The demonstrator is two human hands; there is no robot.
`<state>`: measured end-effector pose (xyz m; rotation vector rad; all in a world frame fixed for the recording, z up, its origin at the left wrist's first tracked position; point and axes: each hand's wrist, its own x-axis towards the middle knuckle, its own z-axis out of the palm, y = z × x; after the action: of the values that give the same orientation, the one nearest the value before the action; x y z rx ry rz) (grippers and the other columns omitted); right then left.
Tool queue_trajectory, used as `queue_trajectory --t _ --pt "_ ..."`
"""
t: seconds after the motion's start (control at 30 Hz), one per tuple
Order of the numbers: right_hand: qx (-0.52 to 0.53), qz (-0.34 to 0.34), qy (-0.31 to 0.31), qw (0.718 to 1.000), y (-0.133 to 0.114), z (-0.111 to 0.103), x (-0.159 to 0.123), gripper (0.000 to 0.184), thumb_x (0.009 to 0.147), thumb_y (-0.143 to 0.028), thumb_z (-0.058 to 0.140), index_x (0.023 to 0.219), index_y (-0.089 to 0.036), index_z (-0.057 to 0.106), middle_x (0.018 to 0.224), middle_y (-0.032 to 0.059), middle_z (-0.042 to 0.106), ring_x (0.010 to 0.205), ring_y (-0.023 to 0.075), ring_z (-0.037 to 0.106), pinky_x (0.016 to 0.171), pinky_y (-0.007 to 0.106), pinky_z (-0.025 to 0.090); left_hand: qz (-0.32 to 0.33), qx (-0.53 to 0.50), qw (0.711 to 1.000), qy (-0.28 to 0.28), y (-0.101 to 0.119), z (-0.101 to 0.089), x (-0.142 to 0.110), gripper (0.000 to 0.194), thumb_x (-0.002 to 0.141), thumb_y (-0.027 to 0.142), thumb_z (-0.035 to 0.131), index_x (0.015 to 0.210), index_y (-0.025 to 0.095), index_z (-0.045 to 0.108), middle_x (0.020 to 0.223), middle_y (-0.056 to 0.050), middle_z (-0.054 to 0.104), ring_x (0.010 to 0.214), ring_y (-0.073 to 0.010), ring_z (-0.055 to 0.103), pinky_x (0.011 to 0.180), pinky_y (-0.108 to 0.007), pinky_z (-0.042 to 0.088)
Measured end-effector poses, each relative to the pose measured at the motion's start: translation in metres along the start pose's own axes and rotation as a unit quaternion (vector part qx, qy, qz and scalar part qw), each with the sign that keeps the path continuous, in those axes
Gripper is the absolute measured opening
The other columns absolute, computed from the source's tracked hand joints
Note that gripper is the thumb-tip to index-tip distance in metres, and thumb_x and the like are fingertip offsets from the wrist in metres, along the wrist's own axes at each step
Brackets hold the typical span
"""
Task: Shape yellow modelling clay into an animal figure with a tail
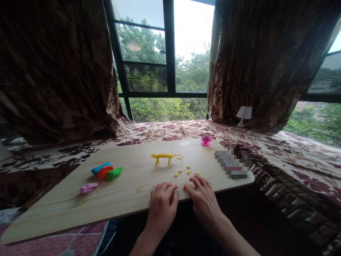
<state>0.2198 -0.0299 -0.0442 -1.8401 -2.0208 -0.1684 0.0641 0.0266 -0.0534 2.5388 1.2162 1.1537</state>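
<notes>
Both my hands rest on the near edge of a light wooden board (pixel 80 199). My left hand (pixel 161 201) lies palm down with its fingers curled, holding nothing I can see. My right hand (pixel 201 195) lies beside it with fingers spread, its fingertips touching a small yellow clay bit (pixel 184 187). Several more yellow clay bits (pixel 186 172) lie scattered just beyond the hands. Farther back stands a yellow clay animal figure (pixel 165 157) with a long tail.
Blue, orange and green clay pieces (pixel 106 171) lie together at left, with a pink clay lump (pixel 88 187) nearer. A pink clay object (pixel 206 140) stands at the far right of the board. A small white lamp (pixel 244 114) sits by the curtains. A patterned cloth covers the ledge.
</notes>
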Motion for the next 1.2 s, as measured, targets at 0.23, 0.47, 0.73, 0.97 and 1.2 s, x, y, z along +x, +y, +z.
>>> queue_trajectory --t 0.23,0.47,0.73,0.97,1.2 --pt "0.008 -0.007 -0.006 1.0 -0.001 0.001 -0.011 0.046 0.081 -0.011 0.047 0.123 -0.03 0.05 0.129 0.0047 0.047 0.125 0.0234 0.03 0.101 0.037 0.022 -0.008 -0.017 1.0 -0.005 0.002 -0.001 0.003 0.02 0.08 0.018 0.048 0.09 0.023 0.064 0.09 -0.004 0.063 0.09 -0.0217 0.056 0.088 -0.042 0.04" --pt "0.04 0.016 0.013 0.999 0.002 0.005 0.008 0.034 0.084 -0.014 0.045 0.113 -0.027 0.058 0.121 0.0052 0.051 0.119 0.0217 0.035 0.096 0.034 0.028 -0.009 -0.014 0.999 -0.044 0.013 0.008 0.016 0.019 0.079 0.017 0.05 0.092 0.023 0.063 0.089 -0.003 0.061 0.09 -0.0209 0.055 0.087 -0.041 0.04" --pt "0.026 0.04 0.028 0.998 0.017 -0.004 0.008 0.049 0.075 -0.002 0.041 0.115 -0.023 0.057 0.122 0.0054 0.051 0.116 0.0197 0.037 0.092 0.031 0.031 -0.004 0.007 0.999 -0.045 0.01 0.012 0.023 0.014 0.079 0.017 0.05 0.08 0.024 0.062 0.084 -0.002 0.06 0.088 -0.0195 0.055 0.089 -0.04 0.038" --pt "0.002 0.066 0.058 0.996 0.045 -0.016 0.014 0.047 0.073 -0.002 0.043 0.112 -0.022 0.06 0.117 0.0065 0.054 0.112 0.0212 0.041 0.09 0.032 0.032 -0.026 0.04 0.999 -0.011 -0.016 0.0 0.029 0.012 0.078 0.018 0.05 0.075 0.023 0.061 0.083 -0.001 0.062 0.086 -0.0201 0.055 0.089 -0.04 0.037" --pt "-0.005 0.02 0.035 0.999 0.047 -0.013 0.057 0.031 0.083 -0.013 0.049 0.105 -0.027 0.065 0.105 0.0042 0.059 0.104 0.0197 0.045 0.085 0.031 0.033 -0.047 0.066 0.997 -0.01 -0.041 -0.004 0.037 0.013 0.076 0.02 0.051 0.076 0.023 0.064 0.083 -0.003 0.063 0.087 -0.0215 0.055 0.085 -0.041 0.038"
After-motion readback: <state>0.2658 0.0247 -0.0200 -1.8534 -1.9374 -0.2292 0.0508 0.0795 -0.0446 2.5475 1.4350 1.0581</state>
